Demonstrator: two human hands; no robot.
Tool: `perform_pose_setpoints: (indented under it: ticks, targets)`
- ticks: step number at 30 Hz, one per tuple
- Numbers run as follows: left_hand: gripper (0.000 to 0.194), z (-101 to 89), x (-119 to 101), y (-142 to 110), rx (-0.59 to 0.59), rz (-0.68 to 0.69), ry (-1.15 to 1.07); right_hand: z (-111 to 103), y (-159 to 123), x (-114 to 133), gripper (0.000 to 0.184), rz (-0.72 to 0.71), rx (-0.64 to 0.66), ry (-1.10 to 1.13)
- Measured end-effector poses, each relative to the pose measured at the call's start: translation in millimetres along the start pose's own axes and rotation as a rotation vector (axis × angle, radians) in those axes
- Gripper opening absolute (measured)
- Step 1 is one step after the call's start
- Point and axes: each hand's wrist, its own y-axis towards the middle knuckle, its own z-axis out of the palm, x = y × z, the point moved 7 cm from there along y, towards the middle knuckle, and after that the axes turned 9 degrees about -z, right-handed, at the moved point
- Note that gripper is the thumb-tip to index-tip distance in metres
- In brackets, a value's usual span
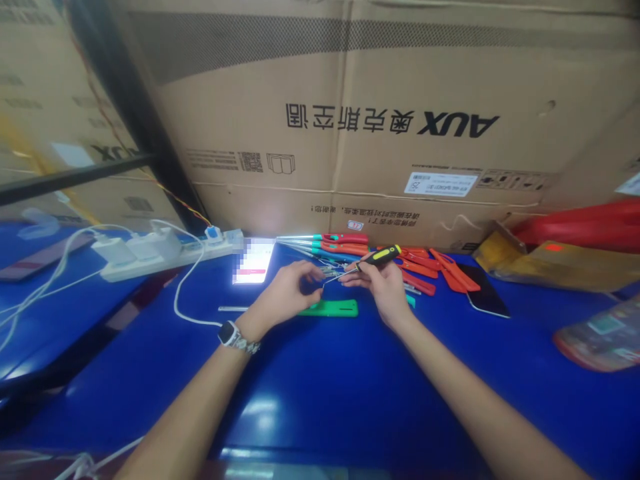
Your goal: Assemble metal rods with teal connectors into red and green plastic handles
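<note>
A screwdriver (386, 255) with a yellow and black handle lies in my right hand (387, 290), which is closed around it. Its thin shaft slants down to the left, toward my left fingertips. My left hand (290, 288) is over a green-handled long-nosed lighter (335, 308) that lies flat, its metal tube out to the left. The left thumb and fingers are apart, with no held thing visible between them. Small metal pieces show between the two hands, too blurred to name. Just behind lie several lighters with red handles (345, 238) and metal tubes.
More orange-red handles (455, 272) lie to the right, by a dark phone (487, 293). A lit phone (254, 260) is at the back left, near a white power strip (165, 257) with cables. A large cardboard box (320, 173) walls the back. A clear container (600, 343) stands far right.
</note>
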Motion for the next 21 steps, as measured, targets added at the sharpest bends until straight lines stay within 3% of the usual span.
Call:
perform_pose_setpoints:
  ticks: [10,21]
  targets:
    - [0.014,5.9,-2.2,1.2,0.013,-0.052,-0.012,2.3,-0.2,2.0,0.034,-0.008,0.014,-0.011]
    - [0.011,7.1,-14.2,-1.2,0.004,-0.044,0.117,9.1,-7.6,14.9,0.035,-0.164,0.030,-0.129]
